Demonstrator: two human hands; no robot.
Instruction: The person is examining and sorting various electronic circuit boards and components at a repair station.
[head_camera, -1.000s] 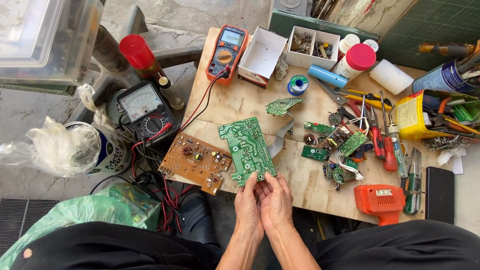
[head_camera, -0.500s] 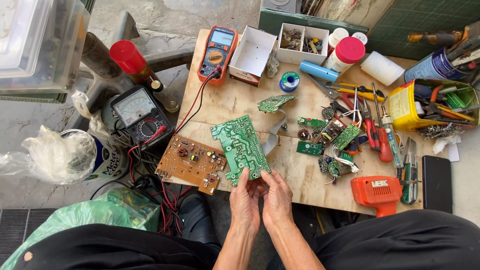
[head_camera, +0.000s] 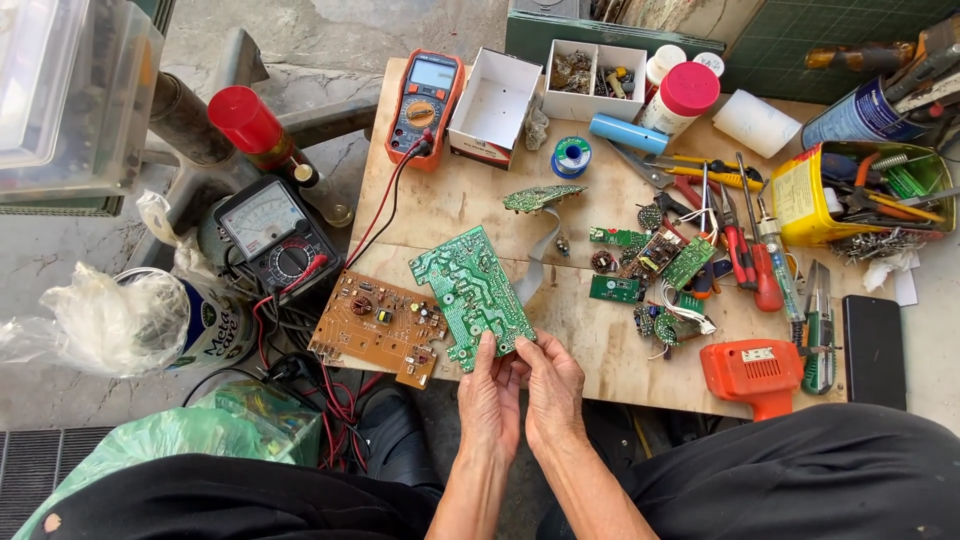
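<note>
Green circuit board at frame centre, solder side up, pinched by left hand and right hand; apparently only being inspected, no tool lifted.

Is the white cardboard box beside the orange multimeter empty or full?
Empty. The white box lies open, and only its bare white bottom shows inside, next to the orange multimeter.

I sit over a worn wooden board that serves as my bench, in daylight. Below it lies grey concrete floor, with a metal drain grate at my left.
</note>
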